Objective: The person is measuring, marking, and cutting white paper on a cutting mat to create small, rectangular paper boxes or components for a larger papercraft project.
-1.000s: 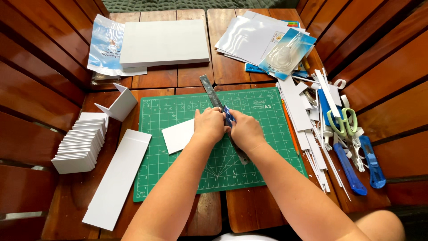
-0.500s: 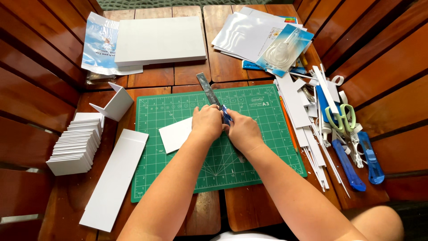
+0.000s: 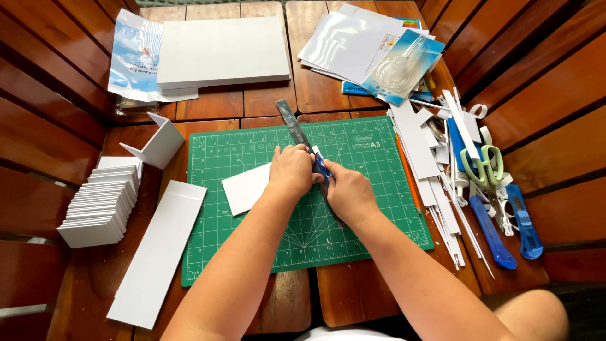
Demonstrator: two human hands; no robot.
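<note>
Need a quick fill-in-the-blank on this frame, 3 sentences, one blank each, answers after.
1. The left hand presses a metal ruler onto a cutting mat coloured ____.
2. The right hand holds a knife whose handle is ____.
3. The scissors lie to the ____ of the mat.

Missing words: green; blue; right

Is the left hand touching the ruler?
Touching. The head view shows the left hand pressing down on the metal ruler, covering its middle on the green mat.
</note>
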